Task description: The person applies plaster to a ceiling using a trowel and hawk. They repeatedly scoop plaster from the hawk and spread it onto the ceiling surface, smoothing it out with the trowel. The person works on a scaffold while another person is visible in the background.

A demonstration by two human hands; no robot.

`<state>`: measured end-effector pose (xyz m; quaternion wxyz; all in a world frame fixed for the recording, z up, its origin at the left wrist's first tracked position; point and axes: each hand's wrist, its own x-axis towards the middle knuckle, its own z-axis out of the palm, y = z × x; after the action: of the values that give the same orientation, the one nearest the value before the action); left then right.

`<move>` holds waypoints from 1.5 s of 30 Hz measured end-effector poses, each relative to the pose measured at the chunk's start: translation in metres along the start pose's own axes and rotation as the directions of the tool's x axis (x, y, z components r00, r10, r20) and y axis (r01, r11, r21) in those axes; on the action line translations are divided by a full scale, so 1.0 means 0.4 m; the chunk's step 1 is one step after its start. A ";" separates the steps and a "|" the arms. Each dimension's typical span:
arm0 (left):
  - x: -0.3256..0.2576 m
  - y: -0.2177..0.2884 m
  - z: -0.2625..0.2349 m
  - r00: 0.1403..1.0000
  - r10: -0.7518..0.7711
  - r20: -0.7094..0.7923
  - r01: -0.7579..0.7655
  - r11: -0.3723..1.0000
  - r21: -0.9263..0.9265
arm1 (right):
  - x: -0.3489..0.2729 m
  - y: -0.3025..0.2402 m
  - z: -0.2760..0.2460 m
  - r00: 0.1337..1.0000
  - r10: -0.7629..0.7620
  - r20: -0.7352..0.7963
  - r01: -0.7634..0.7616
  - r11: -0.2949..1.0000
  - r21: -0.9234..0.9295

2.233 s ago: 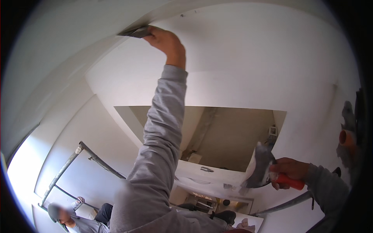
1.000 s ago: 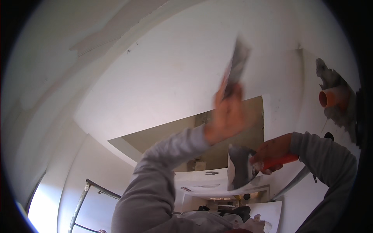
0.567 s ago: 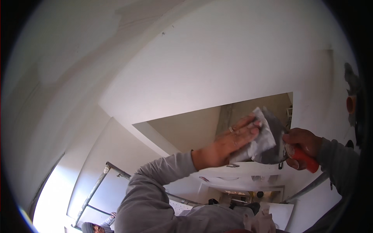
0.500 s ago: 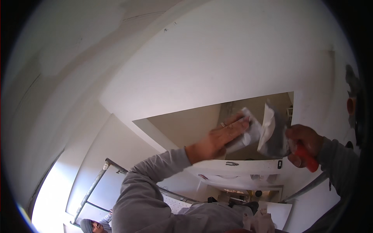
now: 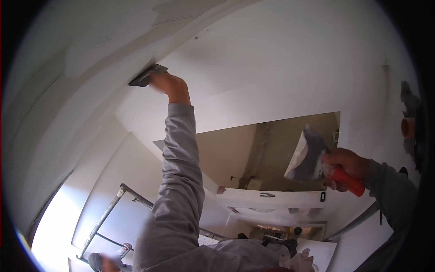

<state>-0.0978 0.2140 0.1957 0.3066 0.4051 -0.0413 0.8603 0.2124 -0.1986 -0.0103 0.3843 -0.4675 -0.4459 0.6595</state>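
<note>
My left arm is raised, and my left hand (image 5: 172,86) grips a flat, dark steel filling blade (image 5: 144,78). The blade lies against the pale surface (image 5: 108,68) at the upper left, close to the corner where it meets the white wall (image 5: 272,59). At the right, my right hand (image 5: 348,163) is closed around the red handle of a broad putty knife (image 5: 310,158). White filler (image 5: 297,154) sits along the left side of its wide blade. The left fingers are partly blurred and hidden by the hand.
Behind the putty knife is a rectangular opening (image 5: 240,152) in the white wall. Pliers (image 5: 267,195) lie on the white ledge below it. A metal scaffold frame (image 5: 103,220) and another person (image 5: 96,262) are at the lower left. An orange pipe end (image 5: 407,128) shows at far right.
My left hand has moved up and left with its blade, from beside the putty knife to the upper corner. The putty knife has shifted slightly left and carries less filler.
</note>
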 end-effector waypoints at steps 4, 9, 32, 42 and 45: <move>-0.160 -0.011 0.205 0.999 0.046 0.011 -0.046 0.999 0.001 | 0.016 0.033 -0.033 0.992 0.122 0.032 -0.107 0.948 -0.298; -0.367 -0.028 0.402 0.980 0.197 0.032 -0.197 0.980 0.006 | 0.027 0.025 -0.024 0.977 0.212 0.030 -0.172 0.860 -0.480; -0.721 0.135 0.675 0.823 -0.518 0.231 0.567 0.754 -0.330 | 0.009 0.021 -0.050 0.944 0.329 -0.032 -0.273 0.719 -0.639; -0.746 0.183 0.539 0.846 -0.240 0.477 0.397 0.879 -0.262 | -0.008 0.008 -0.049 0.930 0.367 -0.009 -0.298 0.740 -0.604; -0.713 0.145 0.298 0.876 -0.331 0.350 0.418 0.883 -0.212 | 0.002 0.000 -0.043 0.918 0.396 -0.028 -0.330 0.722 -0.609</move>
<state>0.0880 -0.0119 0.0795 0.5130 0.4852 -0.1296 0.6961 0.2286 -0.1941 -0.0134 0.0552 -0.6080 -0.5508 0.5691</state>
